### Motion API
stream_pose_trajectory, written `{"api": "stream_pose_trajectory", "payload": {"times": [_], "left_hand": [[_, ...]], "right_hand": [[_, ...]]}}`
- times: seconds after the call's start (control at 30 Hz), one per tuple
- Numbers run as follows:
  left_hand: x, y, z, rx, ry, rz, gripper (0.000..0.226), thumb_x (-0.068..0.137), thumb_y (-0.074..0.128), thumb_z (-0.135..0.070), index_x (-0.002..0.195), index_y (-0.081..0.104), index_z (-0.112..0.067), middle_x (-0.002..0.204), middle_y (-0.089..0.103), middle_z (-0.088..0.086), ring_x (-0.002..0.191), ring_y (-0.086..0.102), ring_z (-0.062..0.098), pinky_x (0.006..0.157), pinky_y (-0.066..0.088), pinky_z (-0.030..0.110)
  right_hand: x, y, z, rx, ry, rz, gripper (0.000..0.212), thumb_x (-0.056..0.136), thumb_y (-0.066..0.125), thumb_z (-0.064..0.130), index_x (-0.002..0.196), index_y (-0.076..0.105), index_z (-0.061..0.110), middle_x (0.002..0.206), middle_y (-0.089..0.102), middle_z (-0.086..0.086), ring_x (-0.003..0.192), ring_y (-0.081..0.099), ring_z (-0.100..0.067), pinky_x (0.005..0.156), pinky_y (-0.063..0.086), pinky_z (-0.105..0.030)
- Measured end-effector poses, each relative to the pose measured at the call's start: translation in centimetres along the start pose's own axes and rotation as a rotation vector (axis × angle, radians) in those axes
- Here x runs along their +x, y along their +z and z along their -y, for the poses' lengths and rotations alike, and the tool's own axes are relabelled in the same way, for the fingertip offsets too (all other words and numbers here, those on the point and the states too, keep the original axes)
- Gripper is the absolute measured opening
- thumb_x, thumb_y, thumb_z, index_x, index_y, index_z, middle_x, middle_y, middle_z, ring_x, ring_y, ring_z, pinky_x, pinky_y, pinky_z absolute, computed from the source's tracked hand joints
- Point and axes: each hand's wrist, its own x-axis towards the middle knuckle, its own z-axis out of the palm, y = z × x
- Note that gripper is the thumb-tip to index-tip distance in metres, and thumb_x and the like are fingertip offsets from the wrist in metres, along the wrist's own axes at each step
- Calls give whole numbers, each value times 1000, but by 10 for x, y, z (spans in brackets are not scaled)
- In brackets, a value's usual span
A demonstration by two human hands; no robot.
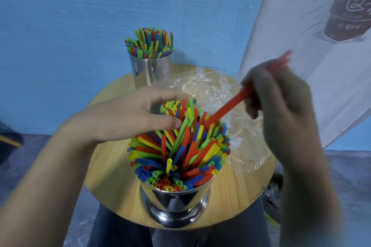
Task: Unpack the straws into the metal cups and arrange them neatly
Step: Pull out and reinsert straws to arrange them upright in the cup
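Since both cups are already loaded, I'd call this late-stage: unpacking looks nearly done, tidying isn't. Landmark is the near cup (176, 204), steel, at the front edge of the round wooden surface (112, 176); it's packed with straws (180, 152) in red, yellow, green and blue, but they splay every way at mixed heights, so not neat yet. Over its far-left rim the left hand (128, 114) has fingers (160, 94) and thumb curled round a tuft of those straws; over its far-right side the right hand (281, 106), motion-blurred, pinches a red straw (230, 106) whose lower end sits in among the bundle; could be more than one red straw, and going in or coming out, can't tell. Behind and right of the near cup lies the clear wrapper (220, 94), crumpled, no straws visible in it; so I judge nothing is left to unpack bar what's in hand. Well behind the near cup, at the far edge of the surface, the far cup (151, 68) stands upright, its straws bunched and fairly even; that one looks done. Left to do: seat the red one; square up the near bundle.
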Motion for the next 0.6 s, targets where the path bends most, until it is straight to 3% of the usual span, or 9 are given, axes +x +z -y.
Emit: {"api": "stream_pose_trajectory", "payload": {"times": [0.07, 0.1, 0.13, 0.2, 0.27, 0.33, 0.43, 0.5, 0.6], "left_hand": [[2, 2, -2, 17, 9, -28, 35, 98, 64, -11, 124, 68, -34, 110, 76, -20, 97, 75, 4, 82, 59, 19], [2, 3, -2, 22, 13, -43, 32, 99, 63, -10, 121, 69, -32, 108, 76, -18, 96, 75, 4, 81, 59, 20], [2, 4, -1, 24, 14, -56, 30, 99, 62, -10, 119, 70, -30, 107, 77, -16, 95, 75, 5, 81, 60, 21], [2, 6, 0, 10, 8, -75, 25, 100, 62, -12, 117, 70, -29, 106, 77, -14, 94, 75, 6, 81, 61, 23], [2, 7, 1, -8, 2, -84, 22, 101, 61, -18, 117, 70, -30, 105, 78, -13, 93, 76, 7, 81, 61, 26], [1, 7, 2, -17, 2, -100, 20, 101, 61, -22, 116, 71, -30, 104, 78, -12, 92, 76, 9, 81, 62, 28], [1, 8, 2, -11, 12, -149, 17, 100, 62, -23, 110, 72, -33, 100, 79, -14, 89, 76, 7, 81, 62, 27], [2, 8, 3, 6, 25, -173, 17, 100, 63, -21, 107, 72, -33, 100, 78, -15, 89, 76, 5, 81, 62, 27], [5, 8, 4, 26, 39, -193, 23, 96, 69, -18, 113, 69, -34, 109, 76, -14, 97, 74, 5, 82, 63, 32]], "right_hand": [[-4, 10, 3, -49, 15, 184, 13, 104, 52, 18, 93, 60, 17, 67, 52, -6, 60, 49, -23, 55, 40, -40], [-6, 15, 2, -53, 27, 252, 4, 103, 57, 16, 100, 58, 18, 65, 50, -5, 59, 47, -23, 54, 40, -41], [-7, 17, 0, -63, 53, 277, 9, 102, 61, 16, 106, 55, 21, 64, 47, -1, 58, 44, -20, 54, 40, -41], [-6, 18, -3, -64, 75, 297, 23, 99, 66, 17, 114, 52, 27, 64, 44, 7, 59, 40, -13, 55, 39, -38], [-7, 20, -4, -106, 31, 300, 15, 101, 64, 20, 112, 59, 29, 69, 50, 10, 62, 46, -8, 57, 43, -35], [-6, 21, -6, -173, 13, 306, 12, 104, 57, 28, 105, 69, 31, 81, 63, 13, 76, 62, -10, 65, 51, -34], [-5, 18, -12, -213, 49, 338, 25, 104, 49, 37, 110, 72, 42, 94, 66, 10, 96, 65, -13, 75, 52, -28], [-5, 17, -12, -210, 68, 366, 26, 103, 49, 37, 115, 70, 47, 95, 62, 7, 95, 63, -14, 74, 51, -26], [-5, 16, -12, -169, 94, 371, 25, 99, 54, 35, 109, 70, 51, 94, 63, 8, 90, 64, -18, 73, 55, -36]]}}
